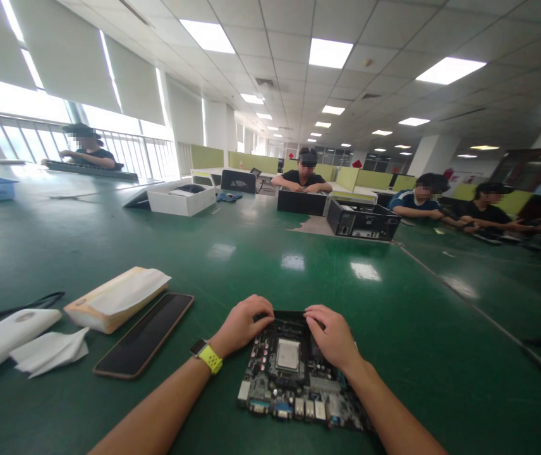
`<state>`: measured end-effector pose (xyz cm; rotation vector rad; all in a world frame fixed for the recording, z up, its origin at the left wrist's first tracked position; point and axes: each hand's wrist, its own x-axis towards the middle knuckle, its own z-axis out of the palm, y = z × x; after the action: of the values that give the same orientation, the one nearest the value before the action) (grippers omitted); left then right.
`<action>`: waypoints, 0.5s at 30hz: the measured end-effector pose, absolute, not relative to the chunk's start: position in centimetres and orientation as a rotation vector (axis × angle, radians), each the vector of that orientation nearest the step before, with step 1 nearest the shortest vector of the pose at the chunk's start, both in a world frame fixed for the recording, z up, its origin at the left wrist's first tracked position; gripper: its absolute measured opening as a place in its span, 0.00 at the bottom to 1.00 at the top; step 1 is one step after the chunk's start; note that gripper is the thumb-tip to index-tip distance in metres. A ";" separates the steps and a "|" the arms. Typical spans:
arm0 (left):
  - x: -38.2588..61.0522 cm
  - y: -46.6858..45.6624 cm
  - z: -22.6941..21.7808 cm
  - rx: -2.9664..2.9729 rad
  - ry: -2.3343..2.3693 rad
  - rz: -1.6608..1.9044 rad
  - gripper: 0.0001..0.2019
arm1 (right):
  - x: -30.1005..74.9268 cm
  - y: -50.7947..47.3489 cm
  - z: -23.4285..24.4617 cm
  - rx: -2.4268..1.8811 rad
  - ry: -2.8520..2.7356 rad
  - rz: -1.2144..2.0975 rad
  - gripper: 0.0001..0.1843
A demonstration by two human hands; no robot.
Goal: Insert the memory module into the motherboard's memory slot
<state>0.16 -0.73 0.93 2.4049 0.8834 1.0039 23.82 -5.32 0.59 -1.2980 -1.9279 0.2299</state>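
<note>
A dark computer motherboard with a silver processor in its middle lies flat on the green table just in front of me. My left hand, with a yellow-strapped watch on the wrist, rests on the board's far left corner, fingers curled down over the edge. On the far right part of the board sits my right hand, its fingers bent and pressing on the top edge. What lies under the fingertips is hidden.
To my left lie a black phone, a tissue pack, a loose tissue and a white object with a black cable. Farther off stand a white box and open computer cases. Several people sit at the far side.
</note>
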 end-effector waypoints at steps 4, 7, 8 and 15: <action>0.8 -1.0 0.8 2.374 0.908 1.040 0.06 | 23.8 -5.4 0.6 -1.294 -1.924 0.225 0.15; 1.0 -1.1 0.7 2.384 0.940 1.038 0.06 | 23.8 -5.4 0.6 -1.300 -1.939 0.228 0.14; 1.0 -1.1 0.6 2.395 0.954 1.032 0.05 | 23.8 -5.4 0.6 -1.305 -1.941 0.224 0.14; 0.5 -0.9 0.7 2.495 0.979 0.995 0.07 | 23.8 -5.4 0.4 -1.359 -1.950 0.188 0.14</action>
<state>0.47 -0.94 0.73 2.4954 0.9795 0.9954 23.77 -5.43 0.44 -1.3586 -1.9498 0.1878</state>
